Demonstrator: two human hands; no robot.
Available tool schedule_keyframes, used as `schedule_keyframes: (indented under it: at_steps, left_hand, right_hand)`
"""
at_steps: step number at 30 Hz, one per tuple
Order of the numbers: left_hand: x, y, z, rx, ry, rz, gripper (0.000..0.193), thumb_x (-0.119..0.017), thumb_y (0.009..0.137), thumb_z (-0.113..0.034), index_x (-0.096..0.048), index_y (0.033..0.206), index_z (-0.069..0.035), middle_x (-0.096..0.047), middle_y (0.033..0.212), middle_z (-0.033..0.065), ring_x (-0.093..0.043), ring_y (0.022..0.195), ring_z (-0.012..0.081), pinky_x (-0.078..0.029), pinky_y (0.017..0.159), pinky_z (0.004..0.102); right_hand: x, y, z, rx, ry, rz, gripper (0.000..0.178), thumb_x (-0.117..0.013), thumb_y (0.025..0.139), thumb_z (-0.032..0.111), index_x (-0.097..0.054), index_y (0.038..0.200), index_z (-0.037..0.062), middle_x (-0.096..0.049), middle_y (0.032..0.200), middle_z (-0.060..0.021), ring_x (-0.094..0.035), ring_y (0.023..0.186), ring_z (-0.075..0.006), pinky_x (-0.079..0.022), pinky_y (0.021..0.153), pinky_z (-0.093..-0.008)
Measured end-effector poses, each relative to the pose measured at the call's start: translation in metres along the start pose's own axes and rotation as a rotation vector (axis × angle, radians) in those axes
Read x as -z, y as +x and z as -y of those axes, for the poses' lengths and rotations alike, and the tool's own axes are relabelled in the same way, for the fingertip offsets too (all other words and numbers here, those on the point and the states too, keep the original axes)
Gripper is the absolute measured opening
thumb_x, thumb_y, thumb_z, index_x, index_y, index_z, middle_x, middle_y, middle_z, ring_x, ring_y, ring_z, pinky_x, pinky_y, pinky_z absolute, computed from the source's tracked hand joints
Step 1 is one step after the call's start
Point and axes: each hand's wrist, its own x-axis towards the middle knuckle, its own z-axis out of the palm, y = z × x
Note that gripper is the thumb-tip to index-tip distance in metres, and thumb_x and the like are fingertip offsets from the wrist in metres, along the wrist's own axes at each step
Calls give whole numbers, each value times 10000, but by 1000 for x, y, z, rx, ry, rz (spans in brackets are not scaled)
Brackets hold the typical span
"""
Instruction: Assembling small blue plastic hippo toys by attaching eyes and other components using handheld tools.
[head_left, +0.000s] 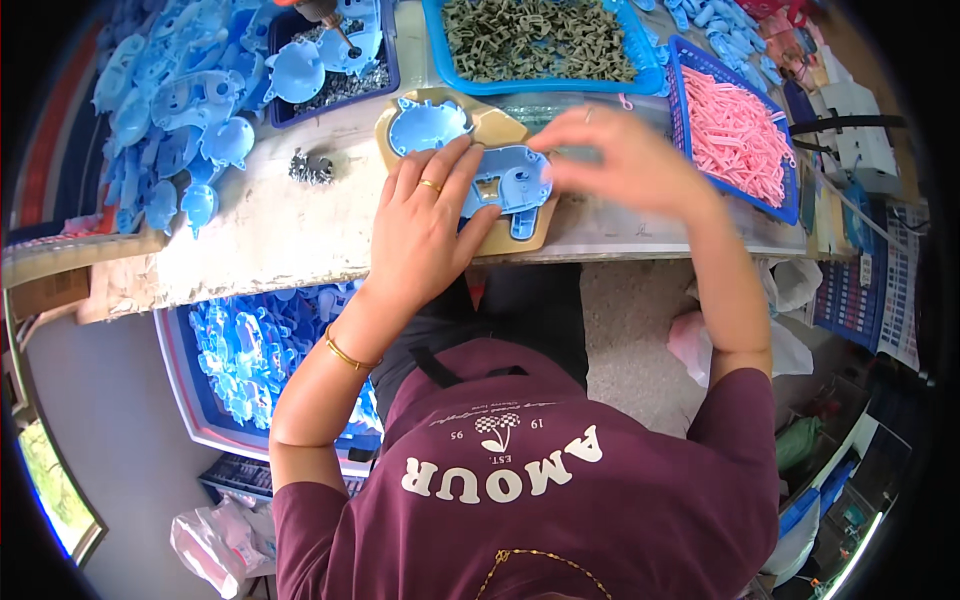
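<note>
A light-blue plastic shell (pixel 514 180) with moulded holes and posts lies in a tan, board-like holder (pixel 532 228) at the near edge of the bench. It joins a rounded blue plastic part (pixel 428 126), or sits against it; my hand hides the place between them. My left hand (pixel 425 215) rests palm down over the shell, fingers stretched out and pressing on it. At the shell's right end is my right hand (pixel 625 165), smeared by motion, thumb and fingertips close to the shell's edge. Whether it holds a small part cannot be made out.
Blue shells (pixel 200 100) pile up at left. A power screwdriver (pixel 318 12) hangs above a dark tray (pixel 290 115) of screws. Behind stands a blue tray (pixel 480 88) of grey-green parts; right, a basket (pixel 690 150) of pink strips. Loose screws (pixel 311 168) lie on the bench.
</note>
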Motion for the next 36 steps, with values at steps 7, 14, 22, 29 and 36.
schedule_keyframes:
  at_steps: [7, 14, 22, 29, 36]
  left_hand:
    - [-3, 3, -4, -25, -6, 8, 580, -706, 890, -320, -561, 1356, -7, -569, 1375, 117, -570, 1146, 319, -397, 1099, 472]
    - [-3, 2, -2, -16, -8, 15, 590, -721, 881, -323, -564, 1355, -9, -570, 1376, 114, -573, 1148, 315, -400, 1097, 474]
    - [8, 10, -1, -28, -58, 8, 520, -730, 881, -334, -617, 1288, -31, -610, 1308, 113, -569, 1128, 348, -444, 1015, 461]
    - [8, 34, -4, -105, -83, -98, 413, -719, 906, -283, -643, 1224, -31, -658, 1217, 123, -567, 1134, 342, -460, 986, 437]
    - [8, 44, -19, 107, -472, -154, 388, -696, 939, -178, -626, 1285, -17, -667, 1236, 159, -617, 1073, 328, -524, 917, 428]
  right_hand:
    - [20, 65, -128, -145, -326, -215, 200, -674, 915, 199, -742, 1092, 135, -744, 905, -68, -708, 796, -239, -545, 682, -367]
    - [-7, 101, -140, -190, -457, -118, 171, -687, 892, 206, -726, 1040, 129, -736, 847, -35, -702, 785, -250, -542, 672, -388]
    - [24, 76, -161, -371, 553, -58, 211, -647, 978, 174, -716, 1132, 48, -725, 928, -3, -646, 834, -62, -499, 663, -223]
    - [16, 61, -152, -233, 172, -337, 237, -693, 965, 184, -714, 1140, 26, -735, 952, -37, -673, 814, -98, -531, 729, -248]
    - [16, 38, -52, -226, 889, -12, 250, -640, 1002, 173, -682, 1196, 21, -731, 994, -49, -687, 851, -108, -558, 780, -260]
